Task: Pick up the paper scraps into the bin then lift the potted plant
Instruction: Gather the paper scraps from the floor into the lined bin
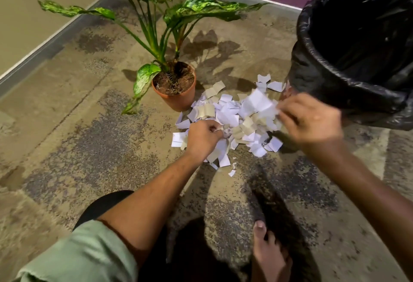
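A heap of white and beige paper scraps (232, 121) lies on the carpet between the potted plant (175, 85) and the bin (357, 54). The plant has long speckled green leaves in a terracotta pot. The bin is lined with a black bag and stands at the right, its mouth open. My left hand (203, 137) is down on the left edge of the heap, fingers closed on a few scraps. My right hand (308, 118) is raised above the heap's right side, pinching a bunch of white scraps, blurred, close to the bin's wall.
Patchy brown and grey carpet (93, 143) covers the floor. A grey skirting board (44, 47) runs along the beige wall at the left and a purple wall at the back. My bare foot (268, 252) and knee show at the bottom.
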`<state>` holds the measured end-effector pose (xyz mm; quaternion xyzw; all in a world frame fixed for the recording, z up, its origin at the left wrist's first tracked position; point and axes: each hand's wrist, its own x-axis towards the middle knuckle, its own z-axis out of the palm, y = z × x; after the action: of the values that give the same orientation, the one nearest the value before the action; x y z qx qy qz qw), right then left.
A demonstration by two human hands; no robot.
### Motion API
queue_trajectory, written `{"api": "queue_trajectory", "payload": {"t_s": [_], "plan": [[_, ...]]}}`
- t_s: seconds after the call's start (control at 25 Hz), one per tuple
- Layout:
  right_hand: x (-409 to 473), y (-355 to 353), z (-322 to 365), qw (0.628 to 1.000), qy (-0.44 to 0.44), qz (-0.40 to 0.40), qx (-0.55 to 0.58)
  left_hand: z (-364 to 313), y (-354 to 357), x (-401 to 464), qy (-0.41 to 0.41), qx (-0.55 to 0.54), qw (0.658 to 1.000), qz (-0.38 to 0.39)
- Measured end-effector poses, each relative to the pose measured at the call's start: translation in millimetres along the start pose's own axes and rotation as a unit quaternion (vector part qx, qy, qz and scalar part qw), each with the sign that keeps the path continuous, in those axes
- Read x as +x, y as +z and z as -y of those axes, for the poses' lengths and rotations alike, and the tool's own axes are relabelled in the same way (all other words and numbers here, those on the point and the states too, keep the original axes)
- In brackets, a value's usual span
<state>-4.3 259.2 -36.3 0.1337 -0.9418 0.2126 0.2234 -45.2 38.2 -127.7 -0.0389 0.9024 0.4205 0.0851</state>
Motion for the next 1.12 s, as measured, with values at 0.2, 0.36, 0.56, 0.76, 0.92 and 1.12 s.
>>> {"api": "queue_trajectory", "payload": {"t_s": [0.2,0.36,0.56,0.76,0.92,1.12], "plan": [[47,-80,-20,0.992,0.029,-0.119,-0.042,-47,1,-1,0.053,-0.046,0.997,-0.025],[57,-105,-48,0.988,0.088,-0.091,-0.090,-123,-11,3,0.171,-0.052,0.980,-0.091],[49,-101,-74,0.976,0.172,0.012,-0.132,-220,-13,18,0.326,-0.053,0.933,-0.142],[38,-103,-79,0.975,0.187,0.015,-0.117,-270,-1,30,0.395,0.087,0.915,-0.002],[28,-106,-73,0.978,0.174,-0.030,-0.116,-254,0,29,0.430,0.138,0.890,0.058],[-2,-85,-29,0.986,0.110,-0.122,0.014,-177,-11,17,0.419,0.062,0.904,-0.066]]}}
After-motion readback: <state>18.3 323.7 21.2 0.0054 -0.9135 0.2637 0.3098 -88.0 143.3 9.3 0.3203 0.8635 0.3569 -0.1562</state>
